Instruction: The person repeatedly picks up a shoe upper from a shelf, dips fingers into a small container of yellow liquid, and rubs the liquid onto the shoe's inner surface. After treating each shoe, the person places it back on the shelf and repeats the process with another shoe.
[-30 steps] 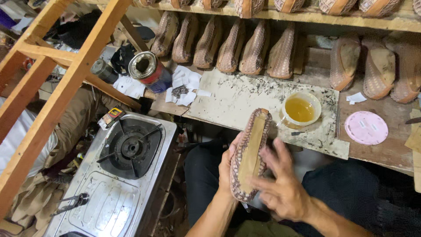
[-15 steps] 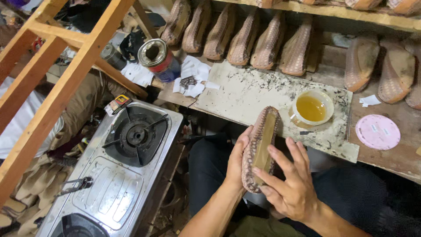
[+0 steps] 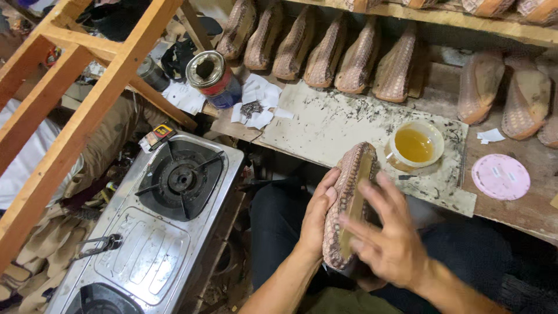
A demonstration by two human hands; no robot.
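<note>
Stove: a steel gas stove stands well to the left of the fingers, apart from both hands, under a slanting wooden frame.
Tin: an open tin sits up and left of the fingers, beside paper scraps.
Left hand: the left hand cups the shoe's left edge, fingers pressed together along it, probably to steady it sole-up.
Shoe: the woven shoe lies between the two hands over the lap.
Right hand: the right hand lies over the sole with fingers spread; it is blurred, so contact is unclear.
Bowl: a bowl of yellow liquid sits just beyond the fingertips on the stained board.
Shelf: a row of shoes stands behind; nothing blocks the hands.
</note>
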